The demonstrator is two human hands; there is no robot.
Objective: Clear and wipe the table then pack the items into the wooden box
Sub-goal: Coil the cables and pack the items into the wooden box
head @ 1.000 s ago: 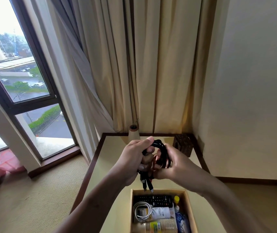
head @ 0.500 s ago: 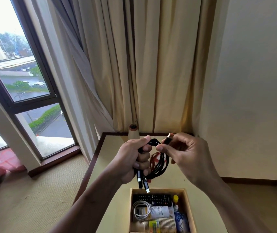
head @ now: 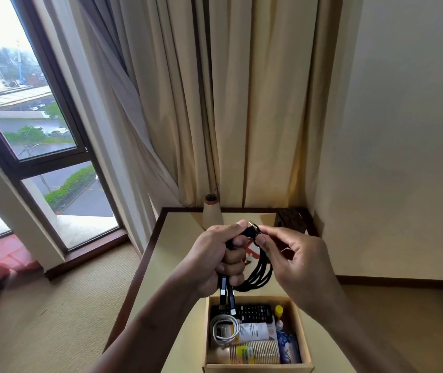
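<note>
Coiling black cable (head: 262, 271) above table (head: 177, 251), 12 o'clock of wooden box (head: 258, 368). Left grip (head: 220, 261) fisted round coil; right grip (head: 295, 255) pinching plug end. Next, likely: tuck end, lower coil into box.

A single wide-angle camera is sitting on the person's head, looking forward and down over a table (head: 177, 238) set into a room corner. It is facing the curtains (head: 241, 103) that are filling the upper centre of the frame, with a window (head: 39, 130) bending along the left edge and a plain wall (head: 390, 130) taking the right. It is working at close range: both forearms are entering from the bottom edge, the left hand (head: 215, 259) and right hand (head: 298, 254) are meeting on a black cable (head: 260, 270) just below centre, and the wooden box (head: 258, 368) is sitting against the bottom edge.
</note>
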